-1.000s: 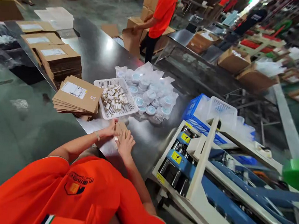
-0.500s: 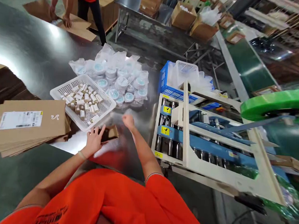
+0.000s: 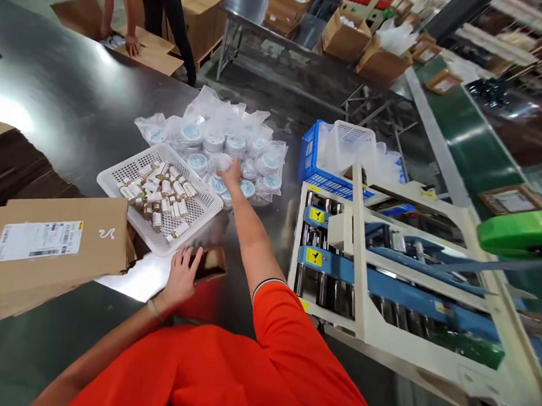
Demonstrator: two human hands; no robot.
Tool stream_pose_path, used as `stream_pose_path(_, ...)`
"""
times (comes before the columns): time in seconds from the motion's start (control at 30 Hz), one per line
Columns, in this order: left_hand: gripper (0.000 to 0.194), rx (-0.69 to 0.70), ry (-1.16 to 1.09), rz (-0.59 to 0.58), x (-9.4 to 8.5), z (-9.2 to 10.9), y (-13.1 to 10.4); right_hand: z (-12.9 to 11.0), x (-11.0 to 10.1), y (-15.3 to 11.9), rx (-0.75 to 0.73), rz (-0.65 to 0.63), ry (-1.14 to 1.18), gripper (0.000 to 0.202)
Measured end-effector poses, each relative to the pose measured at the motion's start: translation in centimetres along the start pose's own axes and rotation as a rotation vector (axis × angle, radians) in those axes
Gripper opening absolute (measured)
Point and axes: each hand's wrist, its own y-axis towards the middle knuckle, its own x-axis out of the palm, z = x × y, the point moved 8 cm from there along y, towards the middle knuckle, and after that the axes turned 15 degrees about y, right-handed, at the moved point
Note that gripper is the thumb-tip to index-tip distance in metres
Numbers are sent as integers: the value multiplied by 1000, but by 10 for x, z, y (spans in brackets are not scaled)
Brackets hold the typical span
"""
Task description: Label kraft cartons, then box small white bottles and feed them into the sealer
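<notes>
My left hand (image 3: 183, 277) rests with spread fingers against the side of a small open brown box (image 3: 211, 265) at the table's front edge. Reaching forward, my right hand (image 3: 230, 174) has its fingers closed on a plastic-wrapped round pack (image 3: 220, 162) at the front of the pile. Around it lie several more clear-bagged round packs (image 3: 268, 163) with pale blue labels. Left of the pile, a white perforated basket (image 3: 205, 214) holds several small white-labelled bottles (image 3: 166, 188).
Stacked flat cardboard (image 3: 59, 244) lies at the left. On the right stands a roller machine (image 3: 363, 271), with a blue crate (image 3: 309, 150) behind it. Across the table, a person's hands (image 3: 132, 45) touch an open carton (image 3: 155, 59).
My right hand has moved forward from the bare table into the pile and closed on a pack. My left hand remains at the box. The view has shifted slightly.
</notes>
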Motion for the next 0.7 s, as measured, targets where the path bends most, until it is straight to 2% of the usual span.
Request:
stream_pose_path(0.1, 109, 32, -121, 7, -4, -2, 2, -19, -11, -48, -194, -90, -137, 35)
stream_pose_path(0.2, 108, 38, -306, 19, -8, -3, 7, -17, -43, -131, -379, -166, -285, 41)
stream_pose_path(0.3, 114, -22, -481, 47, -10, -5, 13, 15, -66, -235, -434, -372, -381, 40)
stream_pose_path(0.37, 115, -72, -567, 70, -10, -5, 16, 42, -66, -302, -408, -556, -434, 40)
stream_pose_path(0.43, 112, -86, -639, 92, -11, -2, 18, 62, -57, -351, -379, -686, -475, 42)
stream_pose_path(0.47, 110, -79, -671, 98, -11, 0, 20, 68, -51, -365, -366, -717, -487, 41)
stream_pose_path(0.53, 109, -50, -715, 99, -12, 4, 22, 73, -39, -370, -333, -727, -486, 43)
stream_pose_path(0.6, 109, -23, -725, 109, -14, 6, 25, 75, -29, -353, -236, -761, -454, 64)
stream_pose_path(0.63, 107, -9, -717, 119, -15, 6, 25, 75, -24, -339, -169, -800, -425, 66)
stream_pose_path(0.67, 104, 11, -697, 127, -17, 6, 26, 72, -19, -323, -105, -846, -383, 57)
stream_pose_path(0.7, 98, 40, -665, 125, -19, 8, 25, 66, -14, -304, -57, -874, -324, 38)
